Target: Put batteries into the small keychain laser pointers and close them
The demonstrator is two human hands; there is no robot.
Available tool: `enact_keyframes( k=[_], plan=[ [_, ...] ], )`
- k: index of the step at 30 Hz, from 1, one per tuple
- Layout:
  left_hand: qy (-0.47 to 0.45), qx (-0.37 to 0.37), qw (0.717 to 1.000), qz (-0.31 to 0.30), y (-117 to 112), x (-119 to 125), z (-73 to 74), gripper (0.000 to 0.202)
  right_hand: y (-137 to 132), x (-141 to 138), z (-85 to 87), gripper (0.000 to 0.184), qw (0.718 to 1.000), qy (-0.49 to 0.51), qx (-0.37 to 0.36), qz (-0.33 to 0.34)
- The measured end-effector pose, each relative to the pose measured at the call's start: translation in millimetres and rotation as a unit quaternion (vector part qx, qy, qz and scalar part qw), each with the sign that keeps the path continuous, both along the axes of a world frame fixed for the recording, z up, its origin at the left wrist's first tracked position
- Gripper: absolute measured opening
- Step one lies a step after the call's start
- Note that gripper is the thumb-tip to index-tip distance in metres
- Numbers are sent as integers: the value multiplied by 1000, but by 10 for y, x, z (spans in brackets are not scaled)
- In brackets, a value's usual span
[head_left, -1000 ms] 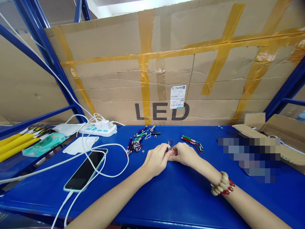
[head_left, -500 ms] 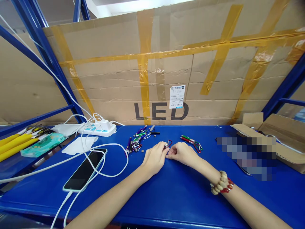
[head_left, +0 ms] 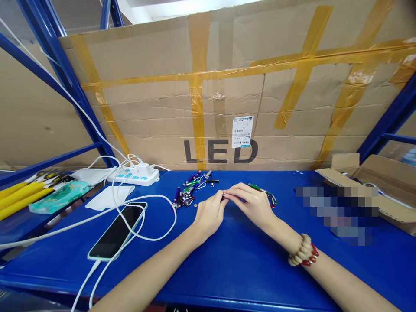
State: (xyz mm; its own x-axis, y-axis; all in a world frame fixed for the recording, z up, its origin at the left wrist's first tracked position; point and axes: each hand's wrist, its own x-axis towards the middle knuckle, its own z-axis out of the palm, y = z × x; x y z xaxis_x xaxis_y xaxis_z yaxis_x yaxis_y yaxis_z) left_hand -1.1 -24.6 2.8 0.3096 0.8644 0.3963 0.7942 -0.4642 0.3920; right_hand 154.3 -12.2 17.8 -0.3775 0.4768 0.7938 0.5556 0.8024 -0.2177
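Blue tabletop [head_left: 208,268], hands [head_left: 209,217] well inside edges [head_left: 195,302]

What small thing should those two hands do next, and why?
Probably hold the left hand steady while the right hand presses gently at the small item. The left hand seems to pinch it, and the right hand's fingertips meet there, so a steady hold should help. The fingers mostly hide it, so this is a guess.
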Motion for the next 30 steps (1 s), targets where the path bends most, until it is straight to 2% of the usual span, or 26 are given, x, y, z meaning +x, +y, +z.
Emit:
enact_keyframes(
  k=[15, 19, 23, 26, 30],
  plan=[
    [23, -39, 999, 13, -16, -7, 45, 17, 61, 17, -91, 15, 997, -10, -74, 8],
    [26, -46, 998, 15, -25, -2, 31, 18, 45, -4, -63, 18, 993, 3, -122, 7],
    [5, -38, 999, 7, -45, 19, 32, 21, 73, -9, -24, 26, 978, 82, -190, -10],
    [1, -26, 998, -50, -77, 37, 39, 20, 143, 26, -55, 28, 969, 99, -217, -62],
    [78, 30, 977, -195, -142, 52, 60, 20, 267, 77, -151, 19, 977, -39, -178, -109]
  ],
)
